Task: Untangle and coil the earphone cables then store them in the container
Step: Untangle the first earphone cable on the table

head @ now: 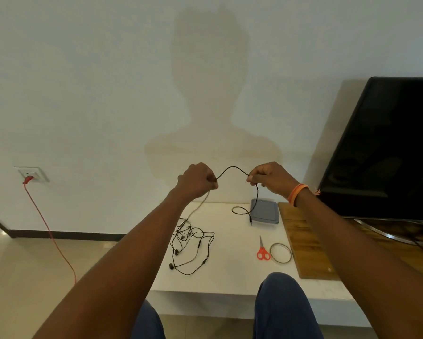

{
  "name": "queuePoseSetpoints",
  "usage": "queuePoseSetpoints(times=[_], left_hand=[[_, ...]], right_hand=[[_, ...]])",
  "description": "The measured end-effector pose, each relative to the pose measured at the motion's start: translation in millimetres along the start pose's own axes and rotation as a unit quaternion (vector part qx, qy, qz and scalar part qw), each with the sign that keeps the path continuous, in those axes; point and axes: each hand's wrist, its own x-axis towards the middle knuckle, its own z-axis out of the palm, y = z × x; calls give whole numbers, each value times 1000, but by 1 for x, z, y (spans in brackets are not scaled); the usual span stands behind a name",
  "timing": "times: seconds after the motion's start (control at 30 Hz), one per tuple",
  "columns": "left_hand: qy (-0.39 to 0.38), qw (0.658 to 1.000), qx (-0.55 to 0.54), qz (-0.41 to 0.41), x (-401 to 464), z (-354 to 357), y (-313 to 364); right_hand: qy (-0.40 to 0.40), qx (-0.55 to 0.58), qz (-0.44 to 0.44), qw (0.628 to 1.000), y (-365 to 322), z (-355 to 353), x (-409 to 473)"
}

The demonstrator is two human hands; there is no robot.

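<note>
A black earphone cable [232, 169] arches between my two raised hands above the white table [230, 277]. My left hand [198, 179] grips one stretch of it, and a length drops from that fist to a tangle of earphones [190, 245] lying on the table. My right hand [266, 178] pinches the other side; from it the cable hangs down, loops, and ends in a plug just above the table. A grey-blue container [266, 211] sits behind that hanging end.
Red-handled scissors [263, 250] and a thin ring [280, 253] lie at the right of the table. A wooden board [303, 241] carries a dark TV [386, 148]. A red cord [48, 231] runs from a wall socket [31, 174] to the floor. My knees are at the front edge.
</note>
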Motion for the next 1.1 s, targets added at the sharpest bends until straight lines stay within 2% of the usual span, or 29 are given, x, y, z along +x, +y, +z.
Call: queuePoseSetpoints(times=[0.13,0.3,0.5,0.57,0.67,0.73,0.87,0.97,1.03,1.1], left_hand=[[-47,993,-102,23,1,8,3],[16,993,-107,45,5,17,12],[12,984,-97,149,9,16,30],[68,981,-22,179,11,20,35],[148,956,125,220,13,24,42],[128,956,136,226,12,24,43],[98,978,59,174,9,18,45],[117,968,159,157,9,13,45],[101,959,215,155,10,14,42],[81,961,207,167,10,14,41]], right_hand=[[1,-62,-34,997,-11,7,3],[-16,-137,-70,988,-23,7,5],[-20,-204,-104,973,-35,7,4],[-35,-243,-122,962,-37,9,3],[-36,-291,-146,945,-36,10,1],[-34,-291,-150,944,-35,8,-1],[-33,-255,-140,956,-34,6,-4],[-31,-219,-115,968,-31,4,-2],[-33,-207,-111,972,-30,3,-2],[-34,-204,-117,971,-33,2,-2]])
